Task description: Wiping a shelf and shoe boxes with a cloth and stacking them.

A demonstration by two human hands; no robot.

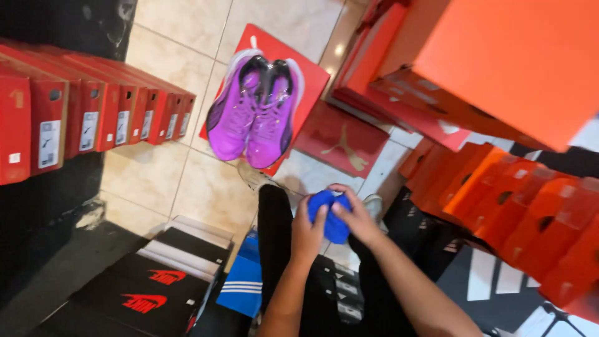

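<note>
— What are the hands doing, from where you stand?

— Both are on a blue cloth (331, 215), a small bunched wad. The left hand (307, 234) is closed around its near side, fingers curled into the fabric. The right hand (354, 219) is clamped over the far side, thumb and fingers pressed down on top. The two hands touch each other across the cloth.

— And where is that cloth?

— Up in the air, held in front of the person's lap, above the dark trousers (277, 237). It rests on nothing else.

— What lies just past the hands?

— A pair of purple running shoes (256, 109), side by side, toes pointing toward the person. They stand on a red shoebox lid (312, 81) lying flat on the tiled floor (181, 181). Another red lid (340, 140) lies just beside it, to the right.

— Further out?

— On the person's left, a row of red shoeboxes (93, 118) standing on end along a dark shelf. Nearer, black boxes with red logos (150, 293) are stacked low, and a blue box with white stripes (244, 284) sits against the trouser leg. On the right, orange boxes (518, 212) are piled in a slanting stack, with a larger orange box (518, 56) looming above them.
</note>
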